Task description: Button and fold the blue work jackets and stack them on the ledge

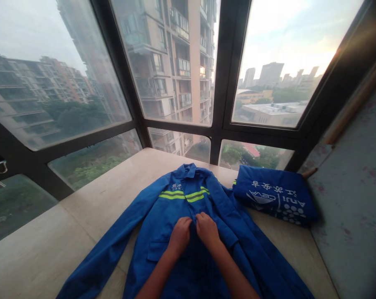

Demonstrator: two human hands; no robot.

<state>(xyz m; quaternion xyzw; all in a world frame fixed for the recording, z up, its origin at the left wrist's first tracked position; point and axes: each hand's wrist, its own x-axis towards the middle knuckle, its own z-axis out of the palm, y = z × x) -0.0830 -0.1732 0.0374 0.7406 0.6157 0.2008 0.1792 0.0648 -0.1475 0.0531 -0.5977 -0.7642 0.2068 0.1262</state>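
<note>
A blue work jacket (pixel 156 224) with yellow-green and grey stripes lies face up, its collar toward the windows and its sleeves spread to both sides. My left hand (pixel 180 234) pinches the front edge of the jacket just below the chest stripes. Close beside it, my right hand (pixel 207 227) pinches the opposite front edge. Both hands have their fingers pressed together, with a narrow gap of dark blue cloth between them. Below the hands, the front of the jacket is partly hidden by my forearms.
A folded blue garment (pixel 275 195) with white printing lies at the right, by the patterned wall (pixel 356 207). More blue cloth lies under the jacket's right side. The pale sill (pixel 82 220) meets dark-framed windows (pixel 220 124) at the back and left.
</note>
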